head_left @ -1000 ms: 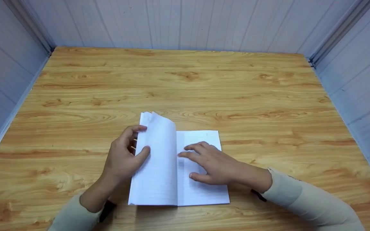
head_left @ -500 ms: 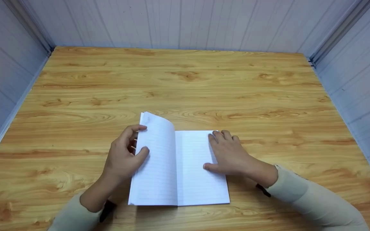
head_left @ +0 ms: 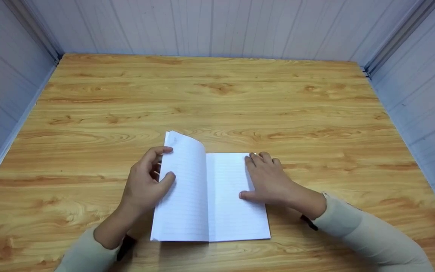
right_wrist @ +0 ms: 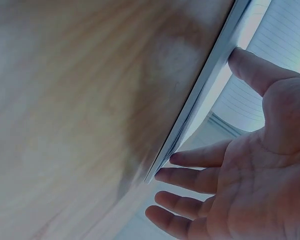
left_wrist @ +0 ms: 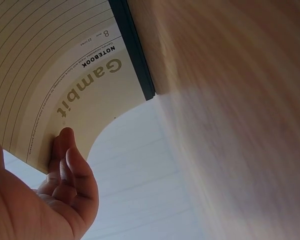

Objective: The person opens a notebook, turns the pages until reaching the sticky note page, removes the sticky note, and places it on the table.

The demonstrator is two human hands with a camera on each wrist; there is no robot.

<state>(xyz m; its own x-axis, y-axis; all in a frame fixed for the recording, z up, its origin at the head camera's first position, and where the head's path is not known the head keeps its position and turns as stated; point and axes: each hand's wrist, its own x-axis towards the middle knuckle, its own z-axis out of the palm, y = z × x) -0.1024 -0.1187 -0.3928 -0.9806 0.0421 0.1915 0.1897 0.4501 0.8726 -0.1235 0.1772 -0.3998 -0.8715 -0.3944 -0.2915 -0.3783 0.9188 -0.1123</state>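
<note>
A lined notebook (head_left: 232,219) lies open near the front of the table. Its left part is raised and curved, held by the left hand (head_left: 142,187) with the thumb on the page and the fingers behind the cover. In the left wrist view, the cover's outside (left_wrist: 90,55) shows lines, the words "Gambit" and "NOTEBOOK", and a dark spine strip (left_wrist: 131,47). The right hand (head_left: 268,183) rests on the right page's outer edge, thumb spread inward and fingers near the top corner. The right wrist view shows those extended fingers (right_wrist: 190,180) by the notebook's edge.
The wood-grain table (head_left: 217,102) extends back to a pale panelled wall (head_left: 210,30), with similar walls at left and right. Light sleeves cover both forearms, and a dark strap piece (head_left: 126,247) shows under the left wrist.
The right hand has moved right and away from me, from above the middle of the right page to its outer upper edge. A loose raised page has settled against the left stack.
</note>
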